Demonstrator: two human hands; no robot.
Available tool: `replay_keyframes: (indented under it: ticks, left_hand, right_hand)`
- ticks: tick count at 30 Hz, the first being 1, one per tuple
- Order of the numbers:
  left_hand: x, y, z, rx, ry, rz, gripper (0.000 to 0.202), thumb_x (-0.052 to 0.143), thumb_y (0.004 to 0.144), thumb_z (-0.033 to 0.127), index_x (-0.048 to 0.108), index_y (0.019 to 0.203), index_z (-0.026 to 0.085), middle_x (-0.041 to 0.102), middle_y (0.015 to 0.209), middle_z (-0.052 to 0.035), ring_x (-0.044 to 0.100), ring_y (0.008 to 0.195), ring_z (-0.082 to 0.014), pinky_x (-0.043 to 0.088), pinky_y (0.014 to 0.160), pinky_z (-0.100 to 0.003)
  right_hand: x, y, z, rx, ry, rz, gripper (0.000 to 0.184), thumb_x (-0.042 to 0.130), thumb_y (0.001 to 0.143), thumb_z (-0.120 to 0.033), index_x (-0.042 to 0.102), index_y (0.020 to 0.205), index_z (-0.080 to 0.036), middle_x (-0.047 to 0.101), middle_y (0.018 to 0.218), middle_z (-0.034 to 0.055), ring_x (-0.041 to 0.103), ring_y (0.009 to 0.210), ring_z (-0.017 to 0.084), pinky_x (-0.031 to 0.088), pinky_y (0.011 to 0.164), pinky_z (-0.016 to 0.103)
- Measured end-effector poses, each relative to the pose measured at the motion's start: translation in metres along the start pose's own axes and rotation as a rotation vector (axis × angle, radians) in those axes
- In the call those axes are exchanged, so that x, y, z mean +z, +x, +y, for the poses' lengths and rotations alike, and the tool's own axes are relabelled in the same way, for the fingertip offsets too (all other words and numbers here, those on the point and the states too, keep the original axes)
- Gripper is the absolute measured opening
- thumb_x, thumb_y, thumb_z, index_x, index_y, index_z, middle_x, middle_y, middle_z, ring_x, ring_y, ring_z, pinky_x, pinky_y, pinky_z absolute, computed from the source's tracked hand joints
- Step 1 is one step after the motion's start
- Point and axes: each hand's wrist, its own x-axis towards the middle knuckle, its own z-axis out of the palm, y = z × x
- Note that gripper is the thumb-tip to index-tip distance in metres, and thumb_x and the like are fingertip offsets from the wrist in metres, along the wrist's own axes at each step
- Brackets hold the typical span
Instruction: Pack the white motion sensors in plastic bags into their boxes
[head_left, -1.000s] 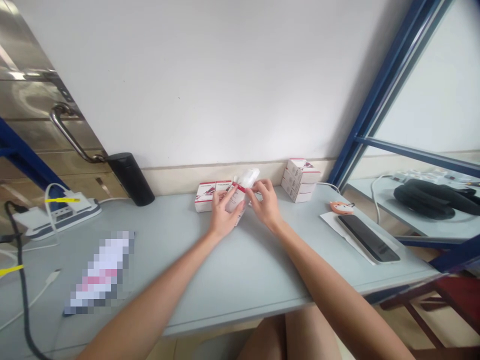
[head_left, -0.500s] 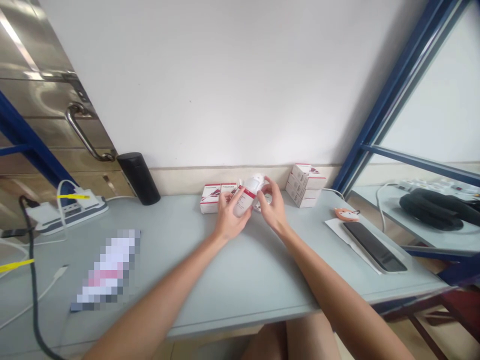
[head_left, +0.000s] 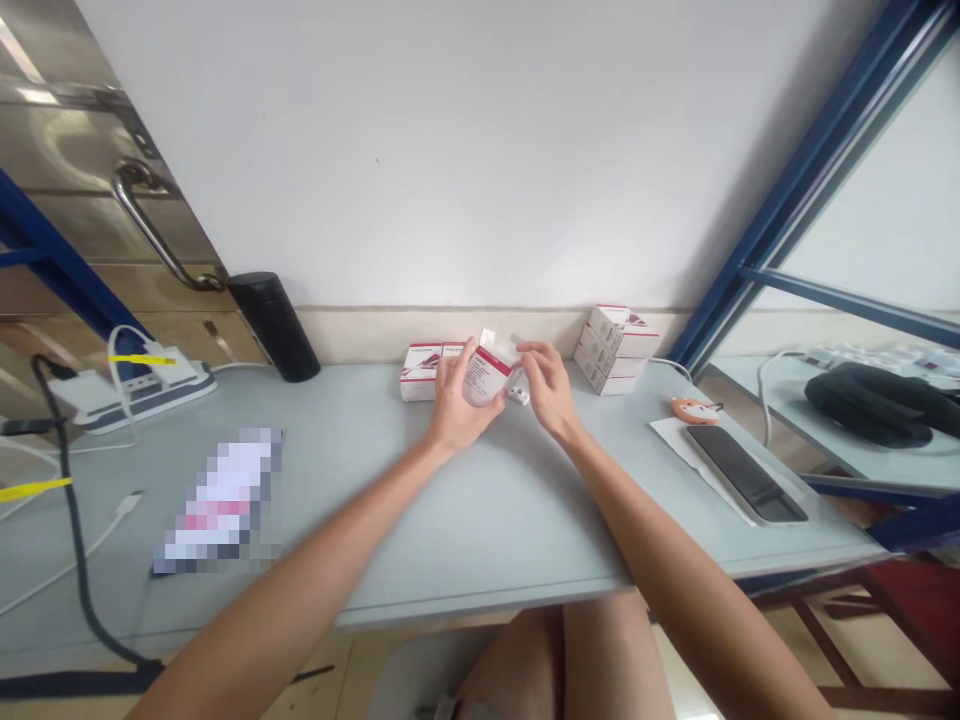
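Pale grey tabletop (head_left: 480,520); left hand (head_left: 459,402) curled round a small white package with a red band (head_left: 486,375), held just above the table. Right hand (head_left: 549,390) half open, empty, just beside the package. Behind, flat white-and-red cardboard boxes (head_left: 421,372) and a stack of white-and-red cardboard boxes (head_left: 616,350) by the wall; black smartphone (head_left: 744,473) on white paper (head_left: 675,445) to the right.

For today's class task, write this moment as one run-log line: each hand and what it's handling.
left hand: holds white-and-red package | right hand: fingertips at package's right side | nearby: stacked white boxes on pale grey table
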Motion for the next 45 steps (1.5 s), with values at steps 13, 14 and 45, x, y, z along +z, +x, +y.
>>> replay_keyframes:
  ticks: [13,14,45]
  left_hand:
    - [0.007,-0.006,0.021,0.085,-0.05,-0.072,0.082,0.091,0.068,0.025,0.045,0.136,0.027,0.056,0.13,-0.0103,0.06,0.123,-0.0287,0.053,0.101,-0.043]
    - [0.007,-0.007,0.02,0.089,-0.039,-0.055,0.081,0.093,0.067,0.025,0.046,0.133,0.027,0.056,0.126,-0.0093,0.061,0.12,-0.0282,0.053,0.1,-0.043]
    - [0.001,0.004,0.024,-0.06,-0.202,-0.083,0.069,0.079,0.09,0.039,0.034,0.141,0.028,0.068,0.123,-0.0074,0.073,0.103,-0.0209,0.058,0.09,-0.036]
  right_hand:
    - [0.01,-0.01,-0.029,-0.146,-0.041,0.273,0.042,0.056,0.097,-0.033,0.049,0.139,-0.031,0.036,0.151,0.014,0.039,0.149,0.032,0.041,0.12,0.06]
    - [0.012,-0.01,-0.028,-0.115,0.002,0.275,0.045,0.057,0.098,-0.035,0.047,0.142,-0.032,0.034,0.153,0.0139,0.04,0.149,0.032,0.041,0.121,0.059]
    - [0.013,-0.006,-0.02,-0.058,0.154,-0.041,0.028,0.053,0.104,-0.048,0.066,0.103,-0.023,0.073,0.106,0.0045,0.067,0.1,0.02,0.051,0.094,0.034]
